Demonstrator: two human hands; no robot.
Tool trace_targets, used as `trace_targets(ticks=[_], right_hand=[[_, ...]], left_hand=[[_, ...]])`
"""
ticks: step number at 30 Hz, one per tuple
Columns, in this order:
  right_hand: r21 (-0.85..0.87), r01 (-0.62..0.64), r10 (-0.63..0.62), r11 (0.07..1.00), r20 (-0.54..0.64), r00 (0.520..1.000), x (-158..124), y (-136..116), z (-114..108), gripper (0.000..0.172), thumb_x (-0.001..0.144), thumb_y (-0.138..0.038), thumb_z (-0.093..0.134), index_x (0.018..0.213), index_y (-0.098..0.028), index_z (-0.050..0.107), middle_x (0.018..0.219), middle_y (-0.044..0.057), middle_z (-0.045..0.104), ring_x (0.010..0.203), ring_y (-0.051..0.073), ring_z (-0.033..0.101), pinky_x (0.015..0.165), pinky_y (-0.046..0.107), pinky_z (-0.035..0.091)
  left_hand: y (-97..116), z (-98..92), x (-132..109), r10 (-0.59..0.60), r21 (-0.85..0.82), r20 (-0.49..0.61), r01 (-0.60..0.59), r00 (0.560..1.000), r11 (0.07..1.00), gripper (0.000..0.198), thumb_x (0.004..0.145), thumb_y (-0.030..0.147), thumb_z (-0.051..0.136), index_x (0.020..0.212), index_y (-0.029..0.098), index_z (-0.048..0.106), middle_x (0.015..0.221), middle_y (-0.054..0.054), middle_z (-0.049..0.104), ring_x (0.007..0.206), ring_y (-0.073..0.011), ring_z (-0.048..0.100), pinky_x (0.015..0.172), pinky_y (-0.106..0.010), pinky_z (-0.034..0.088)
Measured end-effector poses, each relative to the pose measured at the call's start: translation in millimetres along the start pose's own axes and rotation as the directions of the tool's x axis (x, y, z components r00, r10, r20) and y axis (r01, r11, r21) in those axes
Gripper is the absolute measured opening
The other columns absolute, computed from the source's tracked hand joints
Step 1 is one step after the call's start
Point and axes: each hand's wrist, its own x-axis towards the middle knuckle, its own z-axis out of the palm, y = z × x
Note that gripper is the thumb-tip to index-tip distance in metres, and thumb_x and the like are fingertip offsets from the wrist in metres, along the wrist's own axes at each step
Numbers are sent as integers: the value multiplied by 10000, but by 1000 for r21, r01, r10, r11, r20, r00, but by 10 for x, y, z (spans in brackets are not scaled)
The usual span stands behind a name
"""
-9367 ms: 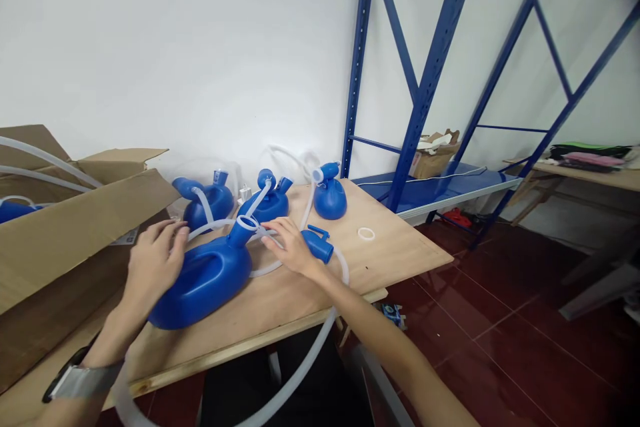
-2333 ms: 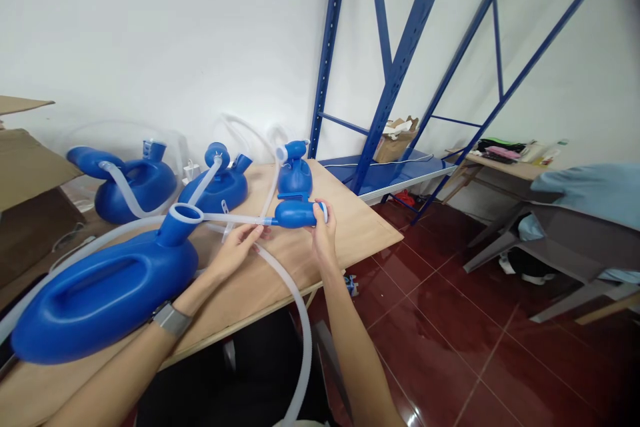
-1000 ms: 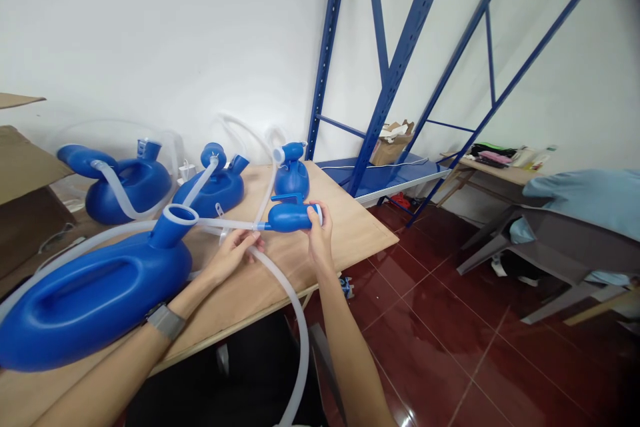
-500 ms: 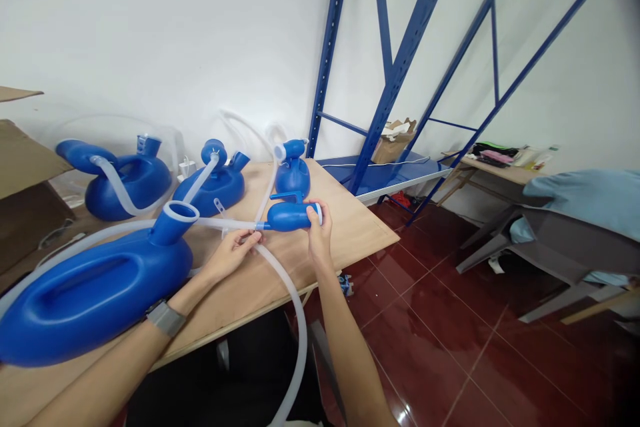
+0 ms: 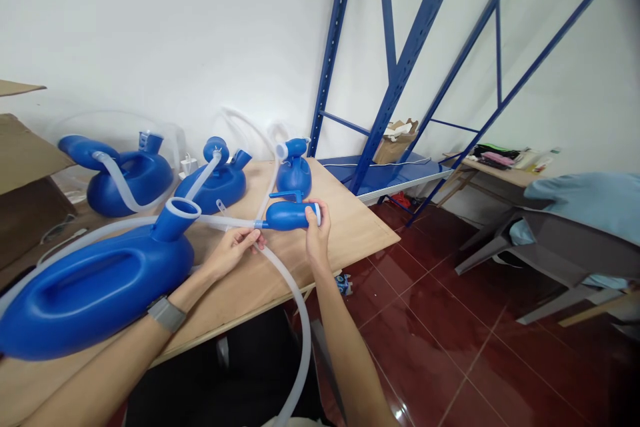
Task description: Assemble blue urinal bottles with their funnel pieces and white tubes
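Note:
In my right hand [image 5: 319, 223] is a blue plastic urinal head [image 5: 287, 216] with a white rim and a handle, lying sideways; the fingers wrap round its rim end. Its narrow spout joins a translucent white hose [image 5: 227, 221]. My left hand [image 5: 240, 245] is closed in a pinch just below that joint; what its fingertips grip is too small to make out. A length of hose [image 5: 300, 320] curves down past the table edge from behind those fingers. A large blue urinal bottle [image 5: 100, 280] with an open, white-rimmed neck lies left of my left hand.
More blue bottles with hoses, one at far left [image 5: 130, 183], one midway [image 5: 215, 183] and one behind the held head [image 5: 294, 177], stand on the wooden table [image 5: 360, 233]. A cardboard box [image 5: 27, 160] is at left. Blue shelving [image 5: 385, 120] and a grey chair [image 5: 565, 247] are to the right.
My left fingertips have shifted slightly up, closer to the spout joint. The head in my right hand has moved very slightly. Both hands keep their grip.

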Motion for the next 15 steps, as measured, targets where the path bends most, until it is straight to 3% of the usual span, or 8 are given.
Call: trace_targets(ticks=[6, 15], right_hand=[[-41, 120, -121, 992, -14, 993, -52, -9, 44, 315, 922, -473, 646, 1111, -221, 647, 1137, 56, 696, 1075, 218, 643, 992, 346, 505], [-43, 197, -195, 980, 40, 980, -86, -5, 28, 323, 913, -472, 645, 1133, -236, 647, 1150, 64, 704, 1111, 240, 653, 1039, 391, 496]], left_hand=[[14, 1, -6, -28, -106, -8, 27, 1000, 994, 551, 808, 724, 740, 758, 176, 718, 754, -77, 734, 668, -191, 634, 656, -321, 511], [63, 6, -20, -71, -205, 56, 81, 996, 975, 543, 775, 693, 788, 672, 183, 633, 658, -27, 633, 571, -148, 558, 579, -301, 457]])
